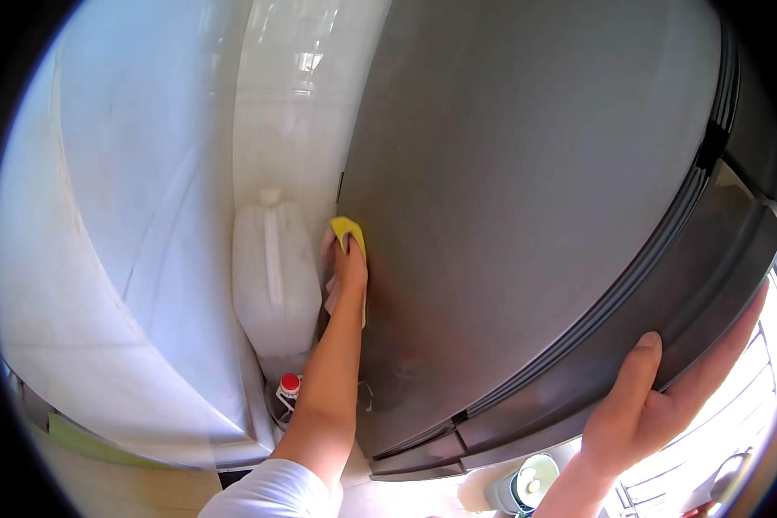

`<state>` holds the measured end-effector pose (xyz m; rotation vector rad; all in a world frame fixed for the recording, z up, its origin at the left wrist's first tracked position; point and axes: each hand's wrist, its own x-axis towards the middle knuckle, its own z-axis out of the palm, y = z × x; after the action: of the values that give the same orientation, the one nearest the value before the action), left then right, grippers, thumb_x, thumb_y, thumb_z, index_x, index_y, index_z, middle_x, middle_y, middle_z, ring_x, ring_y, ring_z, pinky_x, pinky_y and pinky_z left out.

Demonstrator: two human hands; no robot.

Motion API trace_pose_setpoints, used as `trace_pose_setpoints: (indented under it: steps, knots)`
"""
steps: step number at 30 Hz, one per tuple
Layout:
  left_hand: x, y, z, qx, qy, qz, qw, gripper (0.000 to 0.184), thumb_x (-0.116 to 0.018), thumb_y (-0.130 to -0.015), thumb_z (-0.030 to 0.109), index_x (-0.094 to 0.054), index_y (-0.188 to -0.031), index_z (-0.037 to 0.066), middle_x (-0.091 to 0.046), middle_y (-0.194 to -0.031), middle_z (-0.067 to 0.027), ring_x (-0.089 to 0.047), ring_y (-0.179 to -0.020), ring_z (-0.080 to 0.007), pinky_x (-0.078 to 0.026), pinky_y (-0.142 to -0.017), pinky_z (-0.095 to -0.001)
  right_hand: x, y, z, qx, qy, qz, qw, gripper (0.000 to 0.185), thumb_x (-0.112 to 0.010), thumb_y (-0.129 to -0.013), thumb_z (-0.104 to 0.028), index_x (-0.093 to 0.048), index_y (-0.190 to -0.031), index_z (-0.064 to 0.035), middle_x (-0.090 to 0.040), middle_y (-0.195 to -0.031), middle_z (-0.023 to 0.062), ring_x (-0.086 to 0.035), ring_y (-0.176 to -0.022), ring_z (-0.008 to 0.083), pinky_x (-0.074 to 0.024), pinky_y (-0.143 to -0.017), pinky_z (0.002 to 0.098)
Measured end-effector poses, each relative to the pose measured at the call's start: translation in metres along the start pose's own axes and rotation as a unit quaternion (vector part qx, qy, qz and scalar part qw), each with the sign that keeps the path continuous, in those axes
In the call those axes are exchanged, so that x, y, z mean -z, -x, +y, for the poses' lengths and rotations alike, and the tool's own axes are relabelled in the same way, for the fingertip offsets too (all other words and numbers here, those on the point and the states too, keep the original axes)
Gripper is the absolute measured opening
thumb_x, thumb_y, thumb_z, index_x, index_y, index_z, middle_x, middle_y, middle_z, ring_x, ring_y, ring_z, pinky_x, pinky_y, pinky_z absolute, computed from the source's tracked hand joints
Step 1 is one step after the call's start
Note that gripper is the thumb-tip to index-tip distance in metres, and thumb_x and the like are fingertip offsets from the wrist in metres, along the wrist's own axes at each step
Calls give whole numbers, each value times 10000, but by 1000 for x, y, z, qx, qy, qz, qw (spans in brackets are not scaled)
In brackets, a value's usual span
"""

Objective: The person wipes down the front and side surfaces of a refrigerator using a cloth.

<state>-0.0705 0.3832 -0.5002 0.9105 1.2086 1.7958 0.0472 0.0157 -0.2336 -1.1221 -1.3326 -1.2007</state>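
A yellow cloth (347,228) with a paler pinkish part is bunched in my left hand (350,264), at the rear edge of a grey refrigerator's side panel (527,190). My left arm reaches into the narrow gap beside that panel. The fingers are partly hidden by the cloth. On the right, my right hand (643,423) grips the dark refrigerator door (708,268), thumb on its surface and the other fingers along its outer edge. A dark seal strip (613,289) runs between the door and the body.
Left of my left hand stands a translucent white plastic jug (276,268). Below it is a red-capped bottle (289,382), partly behind my forearm. White panels (147,216) bound the gap on the left. A pale bucket (527,483) sits on the floor below.
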Motion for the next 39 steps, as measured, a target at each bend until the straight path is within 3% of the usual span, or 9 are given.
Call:
trace_pose_setpoints:
  steps: [7,11,16,19,24,28,29,31,39]
  knots:
    - [43,48,-120,24,63,24,997,432,-425,-968,249,-460,-1338,30,-542,-1267,-152,-508,-1181,-286,-391,-985,-352,1,1,-3,7,20,-19,1000,760,-420,-747,-39,-265,-1492,-48,-328,-1500,165,-357,-1367,321,-367,-1084,456]
    - [40,45,-117,40,92,28,995,373,-429,-961,174,-479,-1302,31,-550,-1208,-103,-516,-1130,-228,-395,-966,-328,-3,0,-7,-9,-13,-7,1000,741,-419,-758,-51,-269,-1483,-16,-337,-1490,181,-361,-1361,320,-340,-1098,439]
    - [30,32,-64,101,93,-48,989,641,-387,-982,492,-346,-1459,66,-416,-1437,-91,-382,-1318,-221,-283,-1087,-327,0,5,-5,-3,68,19,998,706,-443,-774,-66,-309,-1463,8,-371,-1472,189,-371,-1355,327,-320,-1103,427]
    - [23,14,-31,46,49,-90,994,647,-354,-989,509,-346,-1461,66,-406,-1449,-96,-383,-1318,-231,-288,-1080,-328,-3,10,-5,-28,68,37,997,697,-455,-791,-68,-302,-1466,9,-374,-1473,181,-387,-1344,317,-325,-1101,412]
    - [24,-42,-97,53,63,-93,992,685,-304,-992,549,-350,-1455,46,-392,-1461,-116,-380,-1323,-247,-292,-1077,-329,-1,14,-13,-111,37,33,993,671,-491,-818,-85,-315,-1456,21,-353,-1479,192,-366,-1352,313,-314,-1104,394]
    - [46,-39,-138,131,82,-67,986,640,-301,-1002,520,-348,-1460,75,-427,-1434,-112,-391,-1314,-243,-305,-1074,-338,-2,18,-15,-133,42,39,989,685,-489,-798,-64,-310,-1452,33,-348,-1473,206,-364,-1346,333,-320,-1096,406]
    - [67,-48,-169,218,234,-137,937,618,-324,-1001,506,-366,-1445,78,-445,-1414,-105,-411,-1296,-241,-322,-1063,-341,-3,18,-16,-137,40,39,989,689,-489,-793,-59,-309,-1451,36,-346,-1472,210,-363,-1345,338,-322,-1094,409]
    - [56,-11,-192,130,141,-34,981,553,-405,-990,470,-426,-1395,93,-495,-1346,-83,-469,-1231,-236,-368,-1026,-343,-3,21,-16,-146,37,43,988,696,-488,-783,-49,-306,-1449,41,-344,-1469,217,-362,-1343,348,-325,-1089,415]
    - [102,118,-276,170,72,61,981,384,-485,-964,217,-511,-1303,38,-572,-1240,-111,-542,-1113,-239,-406,-960,-331,-3,22,-23,-228,-20,48,972,725,-484,-744,-7,-297,-1442,65,-333,-1457,246,-356,-1332,388,-339,-1072,439]
